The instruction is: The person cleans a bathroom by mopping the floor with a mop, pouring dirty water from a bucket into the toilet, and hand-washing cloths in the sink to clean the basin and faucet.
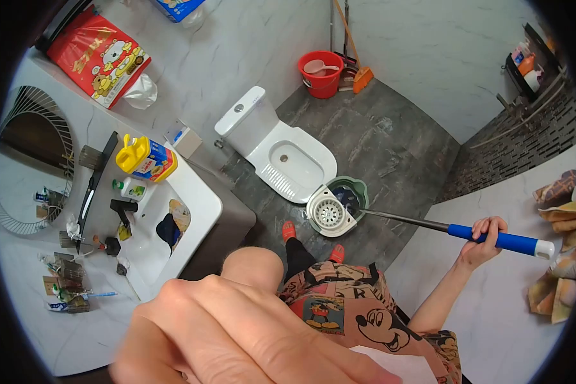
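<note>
Grey floor, pale walls & a white toilet here. The mop leans w/ its low end in the green bucket, beside the white basket. Prob. best to hold it firm & move it slow, b/c the bucket might tip. R hand is wrapped round the mop's blue grip. L hand is up v. close, fingers bent & side by side; can't tell if it holds anything.

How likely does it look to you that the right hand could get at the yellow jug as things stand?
Probably not: the right hand is closed around the blue grip, while the yellow jug stands beside the sink, across on the person's left.
</note>
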{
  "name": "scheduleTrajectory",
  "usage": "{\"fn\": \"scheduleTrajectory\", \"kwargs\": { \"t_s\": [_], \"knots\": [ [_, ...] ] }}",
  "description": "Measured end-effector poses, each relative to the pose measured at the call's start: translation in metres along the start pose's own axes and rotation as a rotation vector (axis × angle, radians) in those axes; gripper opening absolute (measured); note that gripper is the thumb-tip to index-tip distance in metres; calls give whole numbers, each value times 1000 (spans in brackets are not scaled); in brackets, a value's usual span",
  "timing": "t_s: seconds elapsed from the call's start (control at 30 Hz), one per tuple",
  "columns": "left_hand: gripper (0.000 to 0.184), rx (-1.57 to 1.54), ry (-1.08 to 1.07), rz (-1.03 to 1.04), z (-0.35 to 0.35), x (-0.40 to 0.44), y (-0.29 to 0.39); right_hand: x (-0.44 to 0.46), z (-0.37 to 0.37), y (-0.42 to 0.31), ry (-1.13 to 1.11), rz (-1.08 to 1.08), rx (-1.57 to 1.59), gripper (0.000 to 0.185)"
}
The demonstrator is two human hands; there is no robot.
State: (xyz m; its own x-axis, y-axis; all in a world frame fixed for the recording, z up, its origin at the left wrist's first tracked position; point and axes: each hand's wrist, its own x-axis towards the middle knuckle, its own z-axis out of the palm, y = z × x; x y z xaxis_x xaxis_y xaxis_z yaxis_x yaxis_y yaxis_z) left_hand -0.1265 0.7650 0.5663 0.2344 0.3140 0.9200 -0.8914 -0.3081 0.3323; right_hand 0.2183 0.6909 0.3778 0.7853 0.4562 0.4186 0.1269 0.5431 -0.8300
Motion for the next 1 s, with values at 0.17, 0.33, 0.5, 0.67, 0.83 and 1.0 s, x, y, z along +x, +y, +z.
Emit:
{"fn": "scheduleTrajectory", "kwargs": {
  "t_s": [0.17, 0.33, 0.5, 0.67, 0.83, 1.0],
  "knots": [
    [11, -17, 2, -26, -3, 2, -7, 1, -4, 2, 31, -8, 1, 8],
    [12, -39, 16, -58, -2, 3, -9, 3, -9, 1, 38, -11, -4, 8],
    [13, -133, 68, -222, -10, -3, -18, 3, -9, 3, 42, -19, 15, 8],
    [14, -514, 192, -575, -12, -13, -48, 10, -50, 30, 6, 92, 156, 5],
    [15, -705, 237, -582, 0, -4, -52, 4, -17, 4, 41, 28, 25, 8],
    [16, -849, 296, -537, 14, 9, -53, 6, -33, 9, 46, 49, 7, 10]
  ]
}}
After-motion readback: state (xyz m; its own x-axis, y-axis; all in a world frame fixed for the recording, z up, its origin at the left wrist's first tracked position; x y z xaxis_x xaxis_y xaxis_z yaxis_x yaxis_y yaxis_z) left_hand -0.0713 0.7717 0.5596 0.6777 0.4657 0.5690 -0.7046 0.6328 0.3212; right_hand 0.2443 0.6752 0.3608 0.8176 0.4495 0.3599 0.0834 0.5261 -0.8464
